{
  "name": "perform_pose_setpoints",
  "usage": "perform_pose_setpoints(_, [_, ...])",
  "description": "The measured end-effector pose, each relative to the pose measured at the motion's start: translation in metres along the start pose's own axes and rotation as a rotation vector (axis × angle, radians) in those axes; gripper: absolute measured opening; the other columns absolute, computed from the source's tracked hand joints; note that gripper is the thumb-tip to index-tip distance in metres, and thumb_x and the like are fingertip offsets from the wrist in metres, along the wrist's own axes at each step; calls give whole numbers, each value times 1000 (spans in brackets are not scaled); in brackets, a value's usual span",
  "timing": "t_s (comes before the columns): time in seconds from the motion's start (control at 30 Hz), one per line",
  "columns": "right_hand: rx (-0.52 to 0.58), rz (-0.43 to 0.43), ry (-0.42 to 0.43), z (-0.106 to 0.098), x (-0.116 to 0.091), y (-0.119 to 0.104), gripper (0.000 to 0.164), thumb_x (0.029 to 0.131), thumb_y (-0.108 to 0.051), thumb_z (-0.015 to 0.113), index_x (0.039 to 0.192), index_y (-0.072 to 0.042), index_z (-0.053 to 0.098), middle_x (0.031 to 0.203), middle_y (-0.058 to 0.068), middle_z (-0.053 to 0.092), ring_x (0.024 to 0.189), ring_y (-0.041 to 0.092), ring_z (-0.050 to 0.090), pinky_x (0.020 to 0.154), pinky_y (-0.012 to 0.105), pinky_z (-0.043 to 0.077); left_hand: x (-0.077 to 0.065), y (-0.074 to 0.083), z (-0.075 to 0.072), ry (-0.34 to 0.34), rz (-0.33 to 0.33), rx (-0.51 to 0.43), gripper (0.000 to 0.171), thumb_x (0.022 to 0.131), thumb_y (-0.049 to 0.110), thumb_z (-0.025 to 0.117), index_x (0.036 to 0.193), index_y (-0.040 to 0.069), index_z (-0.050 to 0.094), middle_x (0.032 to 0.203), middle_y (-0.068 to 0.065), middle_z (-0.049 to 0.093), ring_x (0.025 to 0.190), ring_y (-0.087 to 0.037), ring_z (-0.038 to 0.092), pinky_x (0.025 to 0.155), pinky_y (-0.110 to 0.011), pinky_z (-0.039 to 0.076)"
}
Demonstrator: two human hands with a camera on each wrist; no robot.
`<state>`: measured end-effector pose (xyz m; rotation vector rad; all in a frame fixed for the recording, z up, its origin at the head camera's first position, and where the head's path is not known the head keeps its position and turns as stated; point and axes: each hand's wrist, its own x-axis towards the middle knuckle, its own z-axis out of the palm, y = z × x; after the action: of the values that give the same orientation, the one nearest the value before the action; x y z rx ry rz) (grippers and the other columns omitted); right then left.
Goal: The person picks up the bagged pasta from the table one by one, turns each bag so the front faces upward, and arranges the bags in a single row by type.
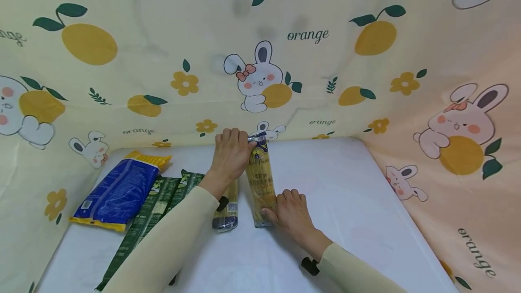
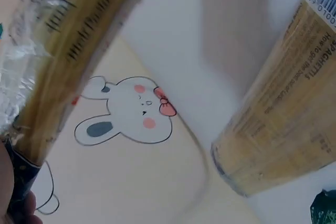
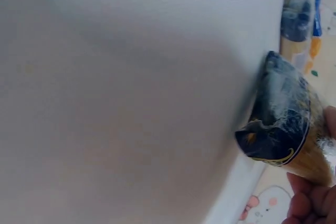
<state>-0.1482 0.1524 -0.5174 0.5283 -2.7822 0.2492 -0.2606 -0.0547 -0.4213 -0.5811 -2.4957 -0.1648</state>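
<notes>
Both hands hold one clear pack of spaghetti (image 1: pixel 262 180), its far end tilted up from the white table. My left hand (image 1: pixel 229 155) grips its dark blue far end. Lower down, my right hand (image 1: pixel 294 216) holds the near end, thumb on top. The left wrist view shows the pack's printed side (image 2: pixel 86 40) close up; the right wrist view shows its dark blue near end (image 3: pixel 283 114) with fingers (image 3: pixel 310 203) around it. A second spaghetti pack (image 1: pixel 226 209) lies just left of the held one, partly hidden by the left arm.
Two dark green packets (image 1: pixel 156 198) lie further left, partly under the left forearm in view. Beside them is a blue bag with yellow ends (image 1: pixel 118 189). A patterned cloth (image 1: pixel 260 21) with rabbits and oranges stands behind the white table (image 1: pixel 346 202).
</notes>
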Motion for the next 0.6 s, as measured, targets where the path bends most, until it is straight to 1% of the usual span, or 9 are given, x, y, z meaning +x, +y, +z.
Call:
perform_pose_setpoints(0.07, [23, 18, -24, -8, -6, 2, 52, 94, -53, 75, 73, -12, 51, 72, -1, 36, 72, 21, 34, 70, 36, 30, 2, 2, 6, -20, 8, -3, 41, 114, 38, 44, 98, 2, 53, 91, -14, 51, 90, -34, 46, 79, -45, 36])
perform_pose_setpoints(0.17, [37, 36, -32, -19, -13, 6, 50, 95, -52, 74, 73, -13, 51, 71, -1, 35, 71, 20, 33, 70, 36, 31, 5, 8, 15, -45, 22, -19, 41, 114, 39, 42, 97, 2, 51, 91, -13, 50, 90, -34, 46, 79, -45, 36])
perform_pose_setpoints(0.23, [18, 29, -28, -24, -18, 9, 50, 95, -52, 74, 73, -13, 51, 70, -2, 35, 70, 20, 34, 69, 37, 32, 6, 12, 21, -48, 28, -24, 41, 114, 39, 43, 98, 2, 53, 92, -13, 51, 91, -34, 47, 79, -45, 37])
perform_pose_setpoints(0.3, [-30, 6, -22, -26, -22, 12, 51, 95, -53, 73, 72, -13, 51, 70, -2, 35, 69, 21, 35, 69, 38, 34, 7, 17, 27, -60, 30, -23, 42, 114, 39, 42, 100, 1, 55, 92, -14, 53, 91, -34, 49, 78, -45, 37])
perform_pose_setpoints(0.37, [-85, -25, -3, -26, -26, 15, 52, 95, -54, 73, 72, -13, 50, 69, -2, 34, 69, 21, 35, 68, 39, 35, 7, 21, 34, -68, 32, -14, 43, 114, 39, 43, 101, 0, 57, 92, -14, 55, 90, -34, 50, 77, -44, 38])
perform_pose_setpoints(0.47, [-163, -77, 51, -23, -30, 20, 54, 94, -54, 73, 71, -13, 48, 69, -2, 30, 68, 21, 32, 67, 38, 35, 7, 26, 41, -92, 29, 4, 45, 114, 39, 41, 102, -1, 59, 93, -14, 56, 88, -33, 49, 77, -43, 38])
perform_pose_setpoints(0.6, [-216, -120, 130, -21, -35, 25, 55, 92, -54, 74, 70, -12, 47, 69, -2, 26, 66, 20, 28, 64, 37, 34, 9, 31, 50, -112, 34, 7, 45, 114, 39, 41, 102, 0, 59, 92, -13, 55, 87, -31, 47, 77, -43, 37])
